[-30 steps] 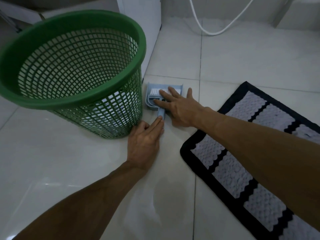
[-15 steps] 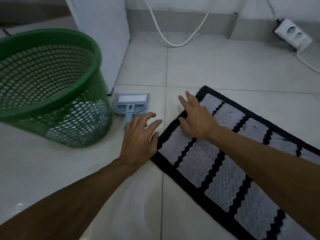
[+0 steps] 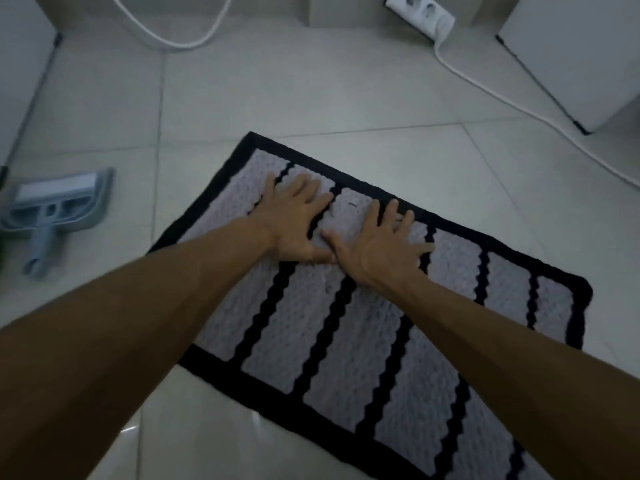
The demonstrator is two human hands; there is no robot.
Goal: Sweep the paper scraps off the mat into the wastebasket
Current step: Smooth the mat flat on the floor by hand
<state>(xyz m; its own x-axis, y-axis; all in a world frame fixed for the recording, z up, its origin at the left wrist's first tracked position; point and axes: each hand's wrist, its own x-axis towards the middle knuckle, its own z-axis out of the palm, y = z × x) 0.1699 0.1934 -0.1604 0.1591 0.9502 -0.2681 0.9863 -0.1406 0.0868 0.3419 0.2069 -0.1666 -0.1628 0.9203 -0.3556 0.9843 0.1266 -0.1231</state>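
A grey mat (image 3: 311,334) with black wavy stripes and a black border lies on the tiled floor in the middle of view. My left hand (image 3: 294,220) and my right hand (image 3: 377,244) both rest flat on its far part, fingers spread, thumbs almost touching, holding nothing. A small blue dustpan with a brush (image 3: 59,209) lies on the floor at the left, apart from both hands. No paper scraps show on the mat. The green wastebasket is out of view.
A white power strip (image 3: 420,13) lies at the back with its cable (image 3: 512,102) running along the floor to the right. A white hose (image 3: 173,41) curves at the back left. White appliances stand at the far right (image 3: 581,53) and far left (image 3: 17,74).
The view has swung right, so the green wastebasket left the frame. Both hands moved from the dustpan and the mat's corner onto the mat and now lie flat side by side.
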